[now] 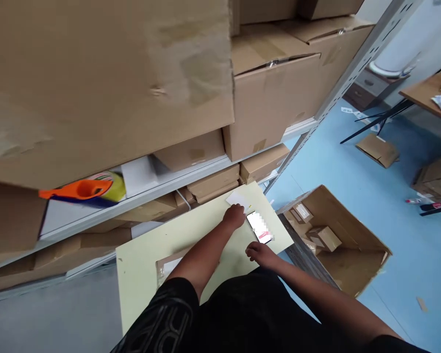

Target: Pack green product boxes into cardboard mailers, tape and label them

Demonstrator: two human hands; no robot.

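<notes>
White paper: I find it on the pale table [143,267], just past the knuckles of my left hand [234,215], so the paper [238,198] lies ahead of that hand and its far side shows
Paper's long axis: slanting from upper left to lower right in my view, as far as the hand lets me see
Nearer hand: the left, right at the paper's near edge; my right hand [259,252] is farther off, with the phone [259,227] between it and the paper
Phone: face up near the table's right end, its long axis also running upper left to lower right, the lower end just ahead of my right hand
Left grip: fingers bent downward; I cannot tell whether they pinch the paper or only rest by it
Right grip: fingers loosely curled, apart from the phone; I see nothing in them, but the palm is hidden from me
Left arm: stretched across the table, back of the hand up
Right arm: coming in from the lower right, forearm low, hand by the table's near edge
</notes>
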